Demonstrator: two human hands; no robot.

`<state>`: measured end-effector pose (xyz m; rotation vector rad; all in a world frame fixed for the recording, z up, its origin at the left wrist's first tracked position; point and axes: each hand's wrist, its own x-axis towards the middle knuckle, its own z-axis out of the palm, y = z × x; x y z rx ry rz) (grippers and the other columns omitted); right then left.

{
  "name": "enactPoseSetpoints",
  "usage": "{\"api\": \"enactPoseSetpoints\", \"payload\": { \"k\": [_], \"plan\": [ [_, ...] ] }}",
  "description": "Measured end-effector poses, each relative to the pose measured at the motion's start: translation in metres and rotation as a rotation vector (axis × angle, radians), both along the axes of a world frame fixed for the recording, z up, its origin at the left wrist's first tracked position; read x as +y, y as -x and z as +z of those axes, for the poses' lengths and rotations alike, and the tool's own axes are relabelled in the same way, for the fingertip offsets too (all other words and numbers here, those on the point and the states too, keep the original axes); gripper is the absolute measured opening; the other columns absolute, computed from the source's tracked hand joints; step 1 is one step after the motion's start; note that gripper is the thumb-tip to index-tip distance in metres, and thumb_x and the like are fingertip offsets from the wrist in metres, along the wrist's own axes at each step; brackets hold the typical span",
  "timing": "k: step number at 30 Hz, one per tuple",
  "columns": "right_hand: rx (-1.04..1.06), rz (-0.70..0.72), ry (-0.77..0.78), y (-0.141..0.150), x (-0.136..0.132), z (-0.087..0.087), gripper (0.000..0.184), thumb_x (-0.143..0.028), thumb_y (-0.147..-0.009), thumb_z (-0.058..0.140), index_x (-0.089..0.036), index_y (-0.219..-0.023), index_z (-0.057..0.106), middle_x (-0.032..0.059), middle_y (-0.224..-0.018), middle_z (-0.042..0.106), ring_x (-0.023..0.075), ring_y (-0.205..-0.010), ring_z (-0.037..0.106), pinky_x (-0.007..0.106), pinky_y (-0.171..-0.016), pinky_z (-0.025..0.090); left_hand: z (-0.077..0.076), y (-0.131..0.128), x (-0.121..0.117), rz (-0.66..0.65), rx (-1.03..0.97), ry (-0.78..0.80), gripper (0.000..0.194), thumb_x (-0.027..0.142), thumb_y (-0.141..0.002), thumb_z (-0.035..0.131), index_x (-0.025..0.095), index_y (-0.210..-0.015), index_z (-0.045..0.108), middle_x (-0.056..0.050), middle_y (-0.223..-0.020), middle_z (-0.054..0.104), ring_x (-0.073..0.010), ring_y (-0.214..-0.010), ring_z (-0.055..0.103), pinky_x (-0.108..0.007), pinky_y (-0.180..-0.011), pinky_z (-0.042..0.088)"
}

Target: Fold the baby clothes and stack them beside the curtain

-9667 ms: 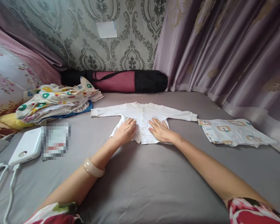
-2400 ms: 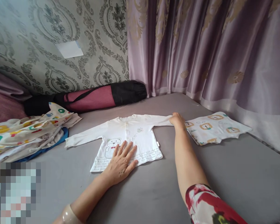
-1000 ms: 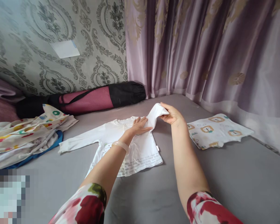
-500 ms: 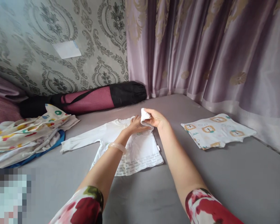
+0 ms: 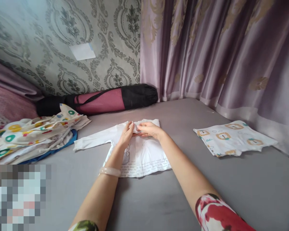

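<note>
Grey patterned wall (image 5: pixel 103 29) and purple curtain (image 5: pixel 207 48) back a grey sheet (image 5: pixel 159 199), whose far edge runs along the curtain's foot. A black and pink bag (image 5: pixel 101 101) lies lengthwise at the wall's base. To the left, a clothes pile (image 5: pixel 43 131) spreads loosely, its blue lower edge poking out near the shirt (image 5: pixel 144 160). The shirt lies in the middle of the sheet, collar towards the wall and printed hem towards the person. One sleeve (image 5: pixel 93 138) stretches left, its cuff just beside the pile; the opposite side ends at the shoulder, with a broad stretch of sheet between it and a folded garment (image 5: pixel 236 138) on the right. More sheet runs from the hem down to the bottom of the view. Over the shirt's upper front, the right hand (image 5: pixel 149 129) is narrowed, thumb and fingers pinching bunched white fabric. The left hand (image 5: pixel 127 133) meets that fabric with its fingers close together; whether it grips, I cannot tell. A white paper (image 5: pixel 83 51) is on the wall, and a pale bangle (image 5: pixel 110 171) circles the left forearm.
</note>
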<state>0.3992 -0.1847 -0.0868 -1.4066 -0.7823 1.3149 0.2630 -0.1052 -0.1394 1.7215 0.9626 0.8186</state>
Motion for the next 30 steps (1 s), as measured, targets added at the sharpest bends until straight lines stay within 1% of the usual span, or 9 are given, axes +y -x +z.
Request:
{"api": "enactPoseSetpoints", "payload": {
  "k": [2,5,10,15,17,19,23,26,30],
  "plan": [
    [-0.001,0.001,-0.014,-0.008,-0.002,0.003,0.017,-0.029,-0.081,0.077,-0.017,-0.089,0.066,0.0045,-0.087,0.075,0.0137,-0.067,0.071,0.021,-0.059,0.054,0.0,-0.002,0.0,0.005,-0.028,0.065,0.057,0.042,-0.094,0.049,0.018,-0.145,0.039,-0.007,-0.097,0.067,-0.0135,-0.072,0.065,-0.026,-0.068,0.056],
    [0.034,-0.201,-0.085,-0.031,-0.008,0.011,0.011,-0.026,-0.089,0.067,-0.016,-0.086,0.064,0.0063,-0.088,0.075,0.0122,-0.068,0.071,0.019,-0.06,0.053,0.0,-0.004,0.0,0.005,-0.016,0.051,0.07,0.028,-0.086,0.059,0.022,-0.15,0.033,-0.001,-0.09,0.065,-0.0083,-0.06,0.058,-0.021,-0.063,0.052],
    [0.054,-0.513,-0.131,-0.07,-0.018,0.017,0.014,-0.024,-0.095,0.056,-0.017,-0.085,0.062,0.0054,-0.087,0.076,0.0104,-0.071,0.071,0.02,-0.067,0.054,-0.004,-0.004,0.003,-0.016,0.047,0.054,0.04,0.028,-0.083,0.056,0.016,-0.12,0.066,-0.001,-0.076,0.064,-0.0128,-0.06,0.061,-0.026,-0.068,0.053],
    [-0.142,-0.594,-0.052,-0.077,-0.012,0.005,0.017,-0.019,-0.096,0.048,-0.016,-0.096,0.065,0.009,-0.102,0.074,0.0109,-0.079,0.072,0.022,-0.073,0.054,-0.009,-0.001,0.009,0.066,0.003,-0.019,0.035,0.029,-0.081,0.056,0.015,-0.109,0.07,0.002,-0.064,0.058,-0.0143,-0.059,0.058,-0.028,-0.067,0.052],
    [-0.359,-0.546,-0.017,-0.073,-0.006,-0.002,0.025,-0.018,-0.097,0.043,-0.015,-0.107,0.065,0.0114,-0.115,0.071,0.0135,-0.095,0.07,0.025,-0.083,0.053,-0.01,0.001,0.011,0.112,-0.007,-0.061,0.035,0.029,-0.081,0.054,0.015,-0.107,0.071,0.001,-0.064,0.059,-0.0154,-0.062,0.059,-0.028,-0.068,0.052],
    [-0.651,-0.43,0.005,-0.066,-0.001,-0.009,0.032,-0.018,-0.097,0.041,-0.015,-0.119,0.063,0.013,-0.127,0.066,0.0171,-0.116,0.062,0.03,-0.097,0.047,-0.011,0.004,0.013,0.145,-0.017,-0.084,0.034,0.028,-0.08,0.053,0.015,-0.105,0.072,0.0,-0.068,0.064,-0.0166,-0.068,0.062,-0.029,-0.072,0.053],
    [-1.149,-0.089,0.009,-0.039,0.002,-0.018,0.045,-0.02,-0.098,0.037,-0.014,-0.14,0.05,0.0151,-0.151,0.043,0.0226,-0.141,0.037,0.041,-0.117,0.023,-0.012,0.008,0.015,0.141,0.013,-0.09,0.037,0.025,-0.079,0.05,0.015,-0.107,0.072,-0.002,-0.075,0.069,-0.0188,-0.074,0.066,-0.032,-0.078,0.053],
    [-1.297,0.134,-0.016,-0.012,0.0,-0.02,0.051,-0.028,-0.101,0.029,-0.015,-0.15,0.037,0.013,-0.16,0.025,0.0244,-0.149,0.017,0.051,-0.12,0.006,-0.013,0.009,0.016,0.116,0.056,-0.103,0.04,0.023,-0.078,0.049,0.013,-0.11,0.071,-0.004,-0.081,0.072,-0.0205,-0.077,0.067,-0.035,-0.082,0.053],
    [-1.32,0.294,-0.091,0.017,-0.002,-0.023,0.059,-0.041,-0.102,0.022,-0.014,-0.154,0.028,0.0121,-0.162,0.017,0.025,-0.151,0.007,0.053,-0.119,0.0,-0.013,0.008,0.017,0.105,0.08,-0.154,0.041,0.017,-0.079,0.046,0.013,-0.112,0.071,-0.009,-0.104,0.074,-0.0221,-0.095,0.068,-0.035,-0.094,0.05]
  ]
}}
